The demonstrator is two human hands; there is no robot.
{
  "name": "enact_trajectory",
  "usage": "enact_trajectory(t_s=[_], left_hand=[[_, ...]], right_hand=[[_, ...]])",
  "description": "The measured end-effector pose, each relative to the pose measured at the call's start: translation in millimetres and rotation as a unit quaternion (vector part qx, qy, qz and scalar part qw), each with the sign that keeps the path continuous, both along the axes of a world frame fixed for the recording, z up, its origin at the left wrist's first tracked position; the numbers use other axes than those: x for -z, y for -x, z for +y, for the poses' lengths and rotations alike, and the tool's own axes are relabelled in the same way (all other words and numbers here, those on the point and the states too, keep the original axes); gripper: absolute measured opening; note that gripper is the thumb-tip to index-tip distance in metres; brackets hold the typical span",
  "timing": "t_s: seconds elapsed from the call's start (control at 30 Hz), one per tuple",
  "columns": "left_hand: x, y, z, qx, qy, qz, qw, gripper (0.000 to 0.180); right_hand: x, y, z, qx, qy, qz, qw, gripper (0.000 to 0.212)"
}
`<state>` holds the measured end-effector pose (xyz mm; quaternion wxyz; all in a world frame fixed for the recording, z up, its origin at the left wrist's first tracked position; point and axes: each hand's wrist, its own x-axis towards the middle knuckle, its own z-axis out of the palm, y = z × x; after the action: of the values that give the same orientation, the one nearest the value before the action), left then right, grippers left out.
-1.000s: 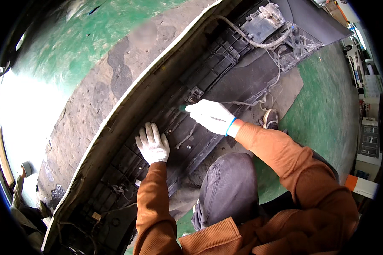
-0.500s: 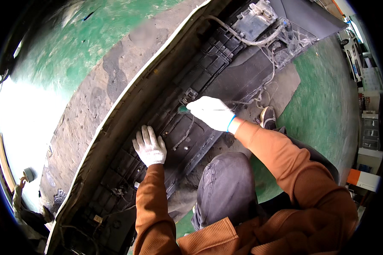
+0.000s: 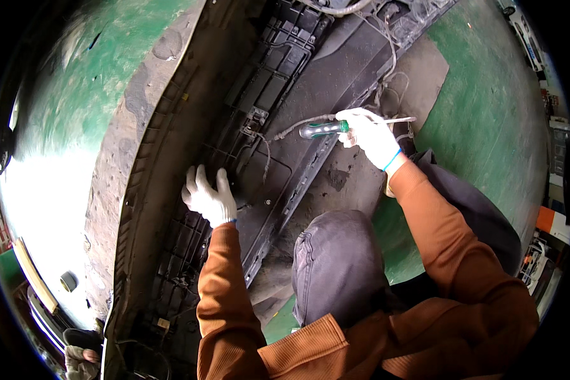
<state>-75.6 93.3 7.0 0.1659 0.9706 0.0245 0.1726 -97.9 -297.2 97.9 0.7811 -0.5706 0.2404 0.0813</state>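
Note:
A large car bumper [image 3: 301,104], its black ribbed inner side turned up, lies slanting across the floor in front of me. My right hand [image 3: 372,138], in a white glove, is closed on a screwdriver [image 3: 323,129] with a green and black handle. The handle points left, above the bumper's near edge; a pale rod in line with it shows past the hand. My left hand [image 3: 210,196], also gloved in white, is over the bumper's ribbed middle with its fingers spread and nothing in them. Whether its fingertips touch the plastic I cannot tell.
A wiring harness [image 3: 304,125] runs along the bumper near the right hand. Grey matting [image 3: 418,82] lies under it on the green floor [image 3: 475,107]. A tape roll [image 3: 68,281] stands at far left. Another person's hand [image 3: 90,356] shows at the lower left.
My right hand has moved right and away from the bumper's middle with the screwdriver, whose handle now shows more. The left hand has shifted slightly left and up, fingers more spread. The view has shifted.

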Motion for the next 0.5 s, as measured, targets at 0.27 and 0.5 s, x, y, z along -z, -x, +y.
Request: enact_trajectory(t_s=[0.27, 0.5], left_hand=[[-12, -24, -38, 0.098, 0.048, -0.006, 0.994, 0.044], [6, -55, -78, 0.158, 0.022, -0.012, 0.987, 0.055]], right_hand=[[14, 18, 9, 0.022, -0.002, 0.011, 1.0, 0.027], [-11, -33, 41, -0.131, 0.075, -0.054, 0.987, 0.028]])
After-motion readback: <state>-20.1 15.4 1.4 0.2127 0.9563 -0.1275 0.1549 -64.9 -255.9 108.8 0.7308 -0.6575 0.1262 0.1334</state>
